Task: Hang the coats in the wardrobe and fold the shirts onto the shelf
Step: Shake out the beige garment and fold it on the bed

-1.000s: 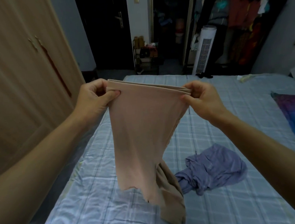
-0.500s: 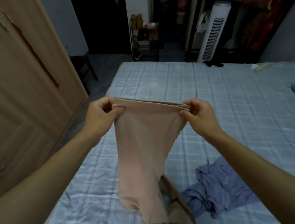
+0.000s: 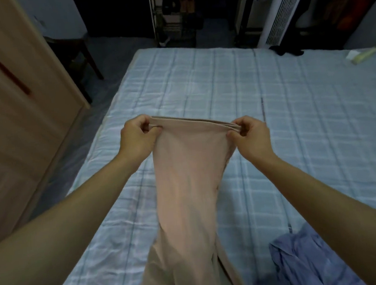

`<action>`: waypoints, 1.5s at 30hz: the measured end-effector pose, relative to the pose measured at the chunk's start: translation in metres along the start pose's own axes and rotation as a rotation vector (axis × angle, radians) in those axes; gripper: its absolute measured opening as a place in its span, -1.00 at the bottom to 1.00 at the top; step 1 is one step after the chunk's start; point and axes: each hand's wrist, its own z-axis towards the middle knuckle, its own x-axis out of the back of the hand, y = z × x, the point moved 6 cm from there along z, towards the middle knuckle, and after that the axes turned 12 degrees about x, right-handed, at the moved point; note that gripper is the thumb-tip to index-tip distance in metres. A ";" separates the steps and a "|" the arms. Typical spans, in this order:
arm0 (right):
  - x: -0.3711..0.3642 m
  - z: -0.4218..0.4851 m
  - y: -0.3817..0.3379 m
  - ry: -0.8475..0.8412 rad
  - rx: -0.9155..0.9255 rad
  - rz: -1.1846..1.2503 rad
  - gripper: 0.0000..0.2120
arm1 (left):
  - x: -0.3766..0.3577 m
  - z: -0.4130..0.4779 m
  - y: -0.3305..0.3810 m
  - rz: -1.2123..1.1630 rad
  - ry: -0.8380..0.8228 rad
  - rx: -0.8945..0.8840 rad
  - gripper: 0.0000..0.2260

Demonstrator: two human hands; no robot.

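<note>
A beige shirt (image 3: 186, 187) hangs folded lengthwise over the bed (image 3: 292, 111), its lower part lying on the blue checked cover near me. My left hand (image 3: 137, 139) pinches the left end of its top fold. My right hand (image 3: 249, 137) pinches the right end, so the fold is stretched between them. A crumpled blue-grey shirt (image 3: 304, 261) lies on the bed at the lower right, partly under my right forearm.
A closed wooden wardrobe (image 3: 10, 100) stands at the left, with a narrow floor strip between it and the bed. Beyond the bed stand a dark stool (image 3: 74, 52), a shoe rack (image 3: 175, 19) and a white tower fan (image 3: 282, 11). A pale small object (image 3: 362, 55) lies far right on the bed.
My hands have lowered the beige shirt toward the bed, and its lower end now lies on the cover. The view has tilted down.
</note>
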 end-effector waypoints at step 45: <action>-0.031 -0.464 0.123 -0.375 0.003 -0.291 -0.57 | -0.065 -0.319 -0.294 1.118 -0.332 -0.694 -0.69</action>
